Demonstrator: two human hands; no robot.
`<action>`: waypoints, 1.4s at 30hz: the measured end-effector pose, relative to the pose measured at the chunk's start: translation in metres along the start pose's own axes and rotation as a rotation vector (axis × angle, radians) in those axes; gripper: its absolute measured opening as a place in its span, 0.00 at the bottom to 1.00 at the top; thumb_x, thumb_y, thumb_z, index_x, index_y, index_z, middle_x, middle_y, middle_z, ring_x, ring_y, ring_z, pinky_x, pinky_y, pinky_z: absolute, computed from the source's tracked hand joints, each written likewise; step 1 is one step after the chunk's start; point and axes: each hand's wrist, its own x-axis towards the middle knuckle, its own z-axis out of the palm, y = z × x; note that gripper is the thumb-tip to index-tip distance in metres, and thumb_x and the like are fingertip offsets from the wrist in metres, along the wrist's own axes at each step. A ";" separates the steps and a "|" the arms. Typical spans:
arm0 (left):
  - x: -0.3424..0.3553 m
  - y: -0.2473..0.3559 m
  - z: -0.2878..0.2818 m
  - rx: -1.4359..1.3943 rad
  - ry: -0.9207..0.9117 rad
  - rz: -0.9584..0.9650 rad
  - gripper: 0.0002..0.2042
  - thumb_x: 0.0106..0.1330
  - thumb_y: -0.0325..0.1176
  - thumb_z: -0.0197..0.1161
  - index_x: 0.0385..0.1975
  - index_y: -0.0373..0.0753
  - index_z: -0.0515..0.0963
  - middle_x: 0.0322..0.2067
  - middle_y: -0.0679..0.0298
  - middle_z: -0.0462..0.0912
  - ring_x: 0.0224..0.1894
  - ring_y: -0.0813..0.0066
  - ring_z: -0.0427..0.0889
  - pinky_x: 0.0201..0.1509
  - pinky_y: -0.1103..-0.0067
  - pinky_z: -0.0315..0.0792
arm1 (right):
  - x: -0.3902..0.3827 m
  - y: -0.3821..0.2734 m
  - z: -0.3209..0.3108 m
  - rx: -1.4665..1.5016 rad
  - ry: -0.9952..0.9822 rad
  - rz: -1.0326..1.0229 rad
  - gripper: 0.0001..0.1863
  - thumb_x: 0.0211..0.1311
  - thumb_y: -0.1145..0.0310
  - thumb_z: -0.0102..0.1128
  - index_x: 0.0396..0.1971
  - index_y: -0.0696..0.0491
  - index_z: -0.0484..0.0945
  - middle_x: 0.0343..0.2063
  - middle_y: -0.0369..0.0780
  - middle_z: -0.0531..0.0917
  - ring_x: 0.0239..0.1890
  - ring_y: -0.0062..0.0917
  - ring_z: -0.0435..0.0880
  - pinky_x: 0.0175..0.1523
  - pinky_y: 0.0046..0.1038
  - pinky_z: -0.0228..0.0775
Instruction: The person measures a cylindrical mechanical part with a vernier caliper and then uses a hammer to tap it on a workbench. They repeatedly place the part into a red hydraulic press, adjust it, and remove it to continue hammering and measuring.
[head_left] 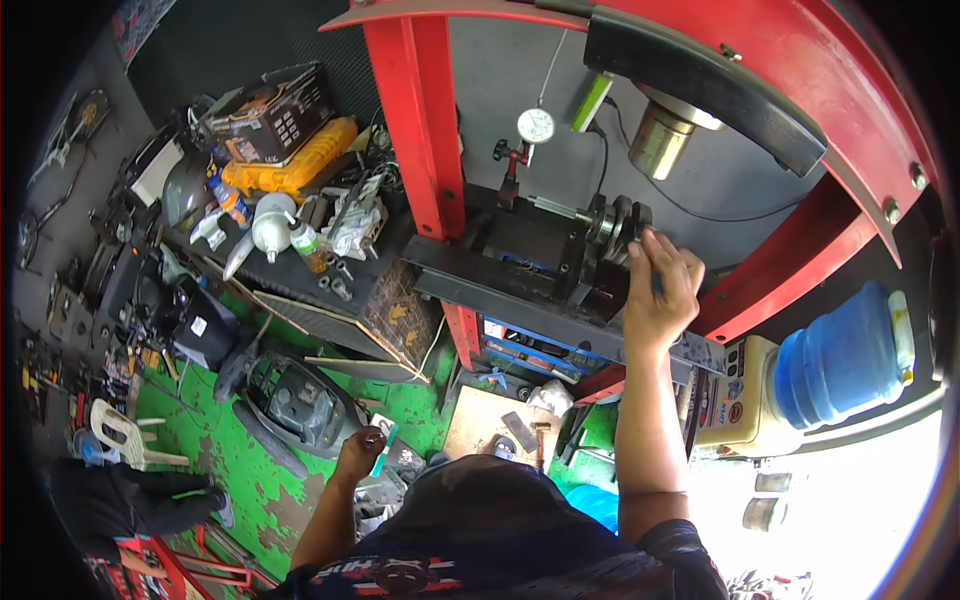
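Observation:
My right hand (662,285) grips the outer end of a metal crankshaft (625,225) with curled fingers. The crankshaft lies horizontally on dark supports on the black crossbeam (480,292) of a red press frame (405,110). A dial gauge (535,126) on a small red-and-black stand is at its left, near the thin shaft end. Above the crankshaft hangs the press's metal cylinder (655,145). My left hand (360,455) is low at my left with its fingers closed, beside a teal-and-white object (385,450); what is inside the fingers is too small to make out.
A cluttered bench (365,340) holds bottles, a yellow case (285,165) and a box (270,115). A scooter (300,405), white chair (125,440) and another person (140,500) are at lower left. A blue water jug (830,360) stands at right.

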 end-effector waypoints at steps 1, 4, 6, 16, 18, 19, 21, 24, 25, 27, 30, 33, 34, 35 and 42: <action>0.000 0.005 -0.002 -0.059 0.003 -0.004 0.19 0.68 0.38 0.68 0.53 0.32 0.81 0.44 0.47 0.89 0.46 0.57 0.90 0.52 0.69 0.81 | -0.001 -0.005 -0.005 0.027 0.051 -0.041 0.11 0.57 0.75 0.77 0.40 0.53 0.90 0.43 0.36 0.91 0.42 0.27 0.80 0.51 0.28 0.75; 0.006 -0.014 -0.008 -0.082 0.024 0.024 0.18 0.69 0.37 0.68 0.52 0.30 0.81 0.44 0.46 0.89 0.46 0.60 0.90 0.50 0.70 0.82 | 0.002 0.009 0.009 0.039 -0.061 0.156 0.12 0.55 0.77 0.77 0.40 0.54 0.89 0.42 0.38 0.91 0.41 0.27 0.80 0.51 0.28 0.76; 0.003 -0.027 -0.012 -0.011 0.026 0.044 0.18 0.69 0.37 0.69 0.51 0.29 0.80 0.44 0.47 0.89 0.46 0.60 0.90 0.49 0.70 0.82 | 0.000 0.003 0.005 0.028 -0.021 0.103 0.12 0.55 0.78 0.77 0.41 0.55 0.89 0.42 0.38 0.91 0.43 0.28 0.81 0.52 0.28 0.77; -0.007 -0.034 -0.016 0.023 0.022 0.061 0.16 0.67 0.36 0.69 0.49 0.32 0.81 0.41 0.49 0.90 0.42 0.59 0.92 0.45 0.71 0.83 | 0.000 -0.006 0.006 0.056 0.133 0.012 0.11 0.59 0.75 0.75 0.43 0.55 0.89 0.43 0.39 0.91 0.44 0.30 0.83 0.54 0.30 0.76; -0.006 -0.040 -0.018 0.047 0.044 0.095 0.15 0.68 0.35 0.69 0.49 0.32 0.81 0.41 0.48 0.90 0.42 0.59 0.91 0.45 0.71 0.83 | 0.004 -0.006 0.008 -0.044 0.001 0.085 0.12 0.60 0.77 0.74 0.45 0.56 0.89 0.44 0.42 0.91 0.47 0.28 0.84 0.55 0.29 0.76; -0.004 -0.035 -0.020 0.035 0.030 0.081 0.15 0.68 0.35 0.69 0.49 0.32 0.81 0.41 0.48 0.90 0.43 0.59 0.91 0.45 0.70 0.83 | 0.006 -0.002 0.011 -0.048 -0.055 0.164 0.12 0.59 0.78 0.74 0.45 0.57 0.89 0.44 0.42 0.91 0.47 0.28 0.84 0.55 0.29 0.76; -0.001 -0.024 -0.020 0.011 0.001 0.052 0.15 0.68 0.34 0.69 0.50 0.32 0.81 0.41 0.49 0.90 0.43 0.59 0.91 0.46 0.70 0.83 | 0.003 -0.001 0.005 -0.106 -0.103 0.230 0.13 0.59 0.80 0.73 0.44 0.57 0.89 0.43 0.42 0.91 0.46 0.29 0.84 0.54 0.29 0.76; 0.003 -0.017 -0.020 -0.042 0.028 0.042 0.16 0.68 0.35 0.69 0.50 0.32 0.81 0.42 0.50 0.90 0.46 0.61 0.91 0.48 0.70 0.82 | 0.006 -0.009 0.005 0.040 0.106 0.048 0.11 0.59 0.75 0.74 0.43 0.55 0.90 0.41 0.39 0.91 0.44 0.29 0.83 0.53 0.30 0.77; 0.006 -0.004 -0.020 -0.150 -0.025 -0.012 0.16 0.70 0.34 0.69 0.51 0.31 0.81 0.46 0.50 0.89 0.47 0.64 0.89 0.51 0.70 0.81 | 0.009 -0.011 0.005 -0.034 0.054 0.013 0.12 0.60 0.76 0.74 0.44 0.56 0.90 0.41 0.41 0.91 0.46 0.29 0.84 0.54 0.28 0.76; 0.032 0.055 -0.019 -0.179 -0.067 0.179 0.17 0.71 0.35 0.68 0.54 0.31 0.80 0.48 0.51 0.88 0.48 0.67 0.88 0.53 0.71 0.80 | 0.006 0.004 0.009 -0.034 -0.039 0.139 0.12 0.59 0.78 0.74 0.44 0.56 0.89 0.41 0.41 0.91 0.46 0.30 0.85 0.54 0.29 0.76; 0.066 0.199 -0.015 -0.135 0.009 0.504 0.20 0.72 0.39 0.68 0.58 0.34 0.80 0.48 0.54 0.87 0.50 0.66 0.87 0.52 0.72 0.80 | 0.008 0.001 0.007 -0.036 -0.039 0.159 0.12 0.59 0.78 0.74 0.43 0.56 0.90 0.42 0.40 0.91 0.46 0.29 0.84 0.55 0.28 0.77; 0.113 0.309 -0.013 -0.148 0.052 0.765 0.19 0.75 0.39 0.64 0.58 0.34 0.81 0.50 0.52 0.87 0.55 0.60 0.85 0.61 0.69 0.75 | 0.012 -0.008 0.007 0.066 0.106 0.088 0.11 0.61 0.75 0.74 0.43 0.55 0.90 0.42 0.38 0.92 0.45 0.26 0.83 0.54 0.27 0.76; 0.130 0.337 -0.008 -0.110 0.107 0.841 0.18 0.75 0.40 0.63 0.58 0.35 0.81 0.50 0.51 0.87 0.54 0.56 0.85 0.60 0.68 0.75 | 0.012 -0.004 0.009 0.049 0.065 0.134 0.11 0.60 0.75 0.74 0.43 0.55 0.90 0.42 0.39 0.92 0.44 0.26 0.83 0.54 0.27 0.77; 0.154 0.356 -0.001 -0.055 0.152 0.917 0.18 0.75 0.41 0.62 0.58 0.36 0.81 0.52 0.51 0.86 0.54 0.53 0.85 0.60 0.67 0.75 | 0.009 0.003 0.015 0.037 0.026 0.179 0.11 0.60 0.76 0.74 0.43 0.55 0.90 0.42 0.39 0.91 0.44 0.26 0.83 0.54 0.27 0.77; 0.230 0.413 0.043 0.238 0.004 0.783 0.28 0.80 0.58 0.46 0.62 0.44 0.81 0.62 0.56 0.82 0.64 0.47 0.75 0.69 0.53 0.64 | 0.016 -0.003 0.006 -0.007 0.047 0.091 0.12 0.58 0.78 0.75 0.42 0.56 0.90 0.42 0.40 0.91 0.43 0.27 0.84 0.53 0.28 0.77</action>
